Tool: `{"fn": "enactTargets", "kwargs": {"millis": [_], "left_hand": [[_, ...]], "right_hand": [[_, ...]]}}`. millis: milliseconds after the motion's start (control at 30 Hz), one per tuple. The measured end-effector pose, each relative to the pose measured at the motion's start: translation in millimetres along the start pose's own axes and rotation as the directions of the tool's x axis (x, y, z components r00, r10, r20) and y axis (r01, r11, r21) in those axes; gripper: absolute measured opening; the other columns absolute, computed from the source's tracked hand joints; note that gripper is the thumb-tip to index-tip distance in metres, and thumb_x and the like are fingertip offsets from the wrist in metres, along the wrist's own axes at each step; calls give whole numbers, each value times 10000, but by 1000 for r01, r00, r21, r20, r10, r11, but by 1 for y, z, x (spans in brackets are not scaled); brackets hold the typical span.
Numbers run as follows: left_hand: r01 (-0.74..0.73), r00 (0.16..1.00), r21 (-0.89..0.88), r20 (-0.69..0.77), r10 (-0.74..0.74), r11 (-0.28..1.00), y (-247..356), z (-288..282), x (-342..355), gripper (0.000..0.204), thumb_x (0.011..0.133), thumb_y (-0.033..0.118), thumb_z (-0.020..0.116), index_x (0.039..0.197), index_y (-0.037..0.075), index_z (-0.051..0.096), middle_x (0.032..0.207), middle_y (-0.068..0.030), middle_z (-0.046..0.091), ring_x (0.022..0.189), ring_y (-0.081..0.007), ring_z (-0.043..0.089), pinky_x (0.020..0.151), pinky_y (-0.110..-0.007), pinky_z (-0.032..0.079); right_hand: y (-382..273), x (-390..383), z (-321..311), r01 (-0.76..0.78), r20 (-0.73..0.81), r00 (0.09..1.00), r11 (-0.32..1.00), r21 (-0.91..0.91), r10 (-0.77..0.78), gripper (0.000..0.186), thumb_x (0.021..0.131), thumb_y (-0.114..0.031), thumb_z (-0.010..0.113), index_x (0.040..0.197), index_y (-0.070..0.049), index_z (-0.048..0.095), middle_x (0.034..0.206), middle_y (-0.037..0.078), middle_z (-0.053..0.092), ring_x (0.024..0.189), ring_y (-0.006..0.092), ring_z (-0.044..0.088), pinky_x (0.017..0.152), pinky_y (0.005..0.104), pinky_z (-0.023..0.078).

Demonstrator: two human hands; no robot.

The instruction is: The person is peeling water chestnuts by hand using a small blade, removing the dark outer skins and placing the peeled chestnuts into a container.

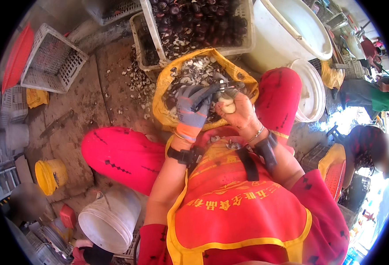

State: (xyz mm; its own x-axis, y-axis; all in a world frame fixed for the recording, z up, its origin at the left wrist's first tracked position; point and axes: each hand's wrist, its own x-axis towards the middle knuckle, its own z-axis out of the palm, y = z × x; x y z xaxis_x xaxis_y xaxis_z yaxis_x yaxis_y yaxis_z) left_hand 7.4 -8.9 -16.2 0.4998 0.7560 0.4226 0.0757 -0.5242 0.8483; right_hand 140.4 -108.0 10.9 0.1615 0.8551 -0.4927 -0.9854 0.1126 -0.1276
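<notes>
My left hand (pixel 193 109) wears a grey and orange glove, and its fingers close around a pale peeled chestnut (pixel 228 106). My bare right hand (pixel 243 115) presses against the same chestnut and grips a small dark knife (pixel 230 85) whose blade lies across the top of it. Both hands are held together over a yellow sack (pixel 164 84) full of dark and white peelings, which stands between my red-trousered knees. A red and yellow apron (pixel 229 207) covers my lap.
A white crate of dark unpeeled chestnuts (pixel 194 22) stands behind the sack. White tubs (pixel 291 31) (pixel 312 90) are at the right, a yellow bucket (pixel 51 176) and a white bucket (pixel 110 218) at the left, with an empty white basket (pixel 51 59). Other people (pixel 371 150) sit at the right.
</notes>
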Motion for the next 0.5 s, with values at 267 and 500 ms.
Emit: {"fn": "enactTargets", "kwargs": {"millis": [267,500], "left_hand": [[-17,997,-45,75,20,999,4,-2,2,226,876,53,627,1086,88,702,953,-30,627,785,-108,563,684,-234,458],[-148,987,253,93,129,956,3,-9,5,254,844,22,633,1068,108,716,938,-52,656,828,-134,597,762,-258,481]], "right_hand": [[8,-6,-1,270,9,952,831,-486,-304,208,927,-175,576,1096,-55,595,1015,53,637,813,148,604,629,244,489],[2,-9,-2,447,269,889,567,-692,-371,469,854,-237,618,1253,-16,506,1084,39,633,843,77,589,649,205,482]]}}
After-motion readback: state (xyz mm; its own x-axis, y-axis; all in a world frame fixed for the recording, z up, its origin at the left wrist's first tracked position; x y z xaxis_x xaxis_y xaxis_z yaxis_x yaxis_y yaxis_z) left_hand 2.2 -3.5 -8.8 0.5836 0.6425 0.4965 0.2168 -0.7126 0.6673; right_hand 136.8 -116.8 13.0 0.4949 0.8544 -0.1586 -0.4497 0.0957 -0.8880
